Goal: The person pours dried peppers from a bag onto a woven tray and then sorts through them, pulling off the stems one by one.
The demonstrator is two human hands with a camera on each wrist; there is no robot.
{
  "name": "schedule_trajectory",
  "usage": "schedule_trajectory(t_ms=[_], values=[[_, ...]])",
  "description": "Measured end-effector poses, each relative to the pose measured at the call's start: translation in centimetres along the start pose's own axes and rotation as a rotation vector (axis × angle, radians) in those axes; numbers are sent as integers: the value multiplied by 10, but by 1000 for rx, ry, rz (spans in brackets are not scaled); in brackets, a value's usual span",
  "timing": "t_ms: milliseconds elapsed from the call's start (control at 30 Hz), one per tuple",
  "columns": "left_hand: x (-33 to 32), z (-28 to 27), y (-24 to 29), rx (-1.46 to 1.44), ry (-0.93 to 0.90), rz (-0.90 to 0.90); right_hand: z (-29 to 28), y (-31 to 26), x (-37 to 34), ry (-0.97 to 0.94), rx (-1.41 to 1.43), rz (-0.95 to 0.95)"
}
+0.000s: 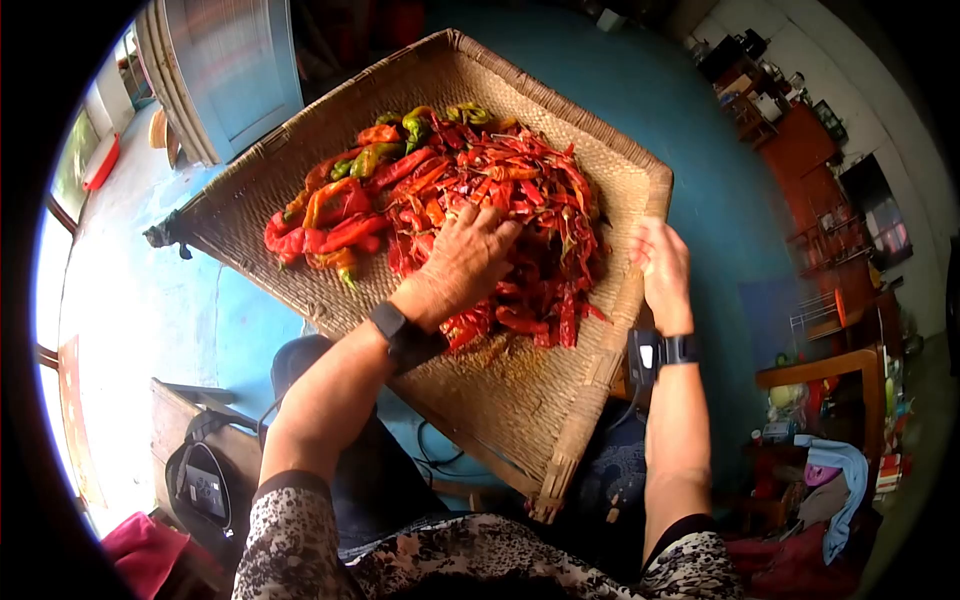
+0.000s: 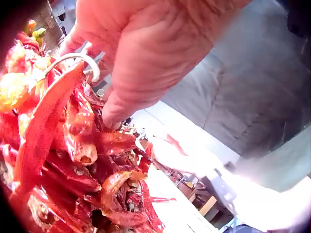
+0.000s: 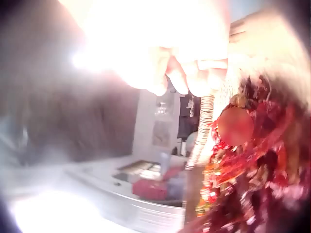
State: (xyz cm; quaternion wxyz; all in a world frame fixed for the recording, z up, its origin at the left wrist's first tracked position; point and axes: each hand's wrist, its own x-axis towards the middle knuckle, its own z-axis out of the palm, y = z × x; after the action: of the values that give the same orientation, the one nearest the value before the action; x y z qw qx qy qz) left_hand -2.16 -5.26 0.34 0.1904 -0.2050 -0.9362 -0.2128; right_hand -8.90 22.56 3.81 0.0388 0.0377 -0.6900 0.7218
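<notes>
A large, square woven tray (image 1: 535, 390) holds a heap of dried red chili peppers (image 1: 545, 225). Larger, softer red, orange and green peppers (image 1: 335, 215) lie on its left side. My left hand (image 1: 465, 262) is on the middle of the heap, fingers spread and slightly bent. In the left wrist view its thumb tip reaches down to the dried chilies (image 2: 77, 145), and the other fingers are partly hidden. At the tray's right rim, my right hand (image 1: 662, 265) holds the edge with curled fingers. The right wrist view is overexposed there, with fingertips (image 3: 180, 85) right at the bound rim (image 3: 206, 109).
Loose seeds (image 1: 490, 365) lie on the tray's near part. The tray spans above the person's lap. To the left stands a wooden stool (image 1: 165, 420) with a black bag (image 1: 205, 485). Cluttered furniture (image 1: 820, 380) lines the right wall. A blue door (image 1: 235, 70) is at back left.
</notes>
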Motion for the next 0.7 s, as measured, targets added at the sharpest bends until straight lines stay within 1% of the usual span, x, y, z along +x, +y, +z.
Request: schedule_trajectory(t_ms=[33, 100, 167, 200, 233, 267, 333, 400, 433, 467, 500, 533, 567, 600, 667, 700], values=[[-1, 1, 1, 34, -4, 0, 7, 5, 18, -55, -237, -4], [-5, -2, 4, 77, 12, 20, 27, 13, 52, -141, -551, -171], [-7, -5, 5, 107, -54, -5, 38, 35, 96, -237, -669, -196], [-8, -9, 6, 137, -95, -11, 32, 58, 128, -279, -827, -255], [-9, -11, 6, 166, -136, -17, 39, 59, 136, -309, -919, -201], [-12, -11, 4, 195, -127, 6, 44, 66, 145, -299, -941, -194], [-9, -18, 0, 221, -193, -12, 58, 72, 154, -298, -960, -191], [-11, -24, -5, 238, -235, -35, 67, 73, 151, -389, -931, -40], [-12, -27, -8, 251, -202, -89, 75, 67, 146, -398, -935, -33], [-12, -29, -10, 261, -169, -139, 82, 60, 141, -562, -905, -41], [-14, -20, -19, 328, -52, -104, 90, 51, 132, -719, -871, -47], [-14, -22, -22, 295, -50, -103, 99, 47, 117, -719, -850, -67], [-13, -24, -23, 262, -46, -103, 114, 25, 92, -743, -974, -74], [-11, -25, -22, 217, -111, -146, 118, 28, 77, -743, -997, -170], [-13, -22, -23, 226, -126, -131, 118, 39, 60, -740, -1088, -394], [-14, -22, -22, 243, -141, -117, 119, 31, 50, -740, -1090, -386]])
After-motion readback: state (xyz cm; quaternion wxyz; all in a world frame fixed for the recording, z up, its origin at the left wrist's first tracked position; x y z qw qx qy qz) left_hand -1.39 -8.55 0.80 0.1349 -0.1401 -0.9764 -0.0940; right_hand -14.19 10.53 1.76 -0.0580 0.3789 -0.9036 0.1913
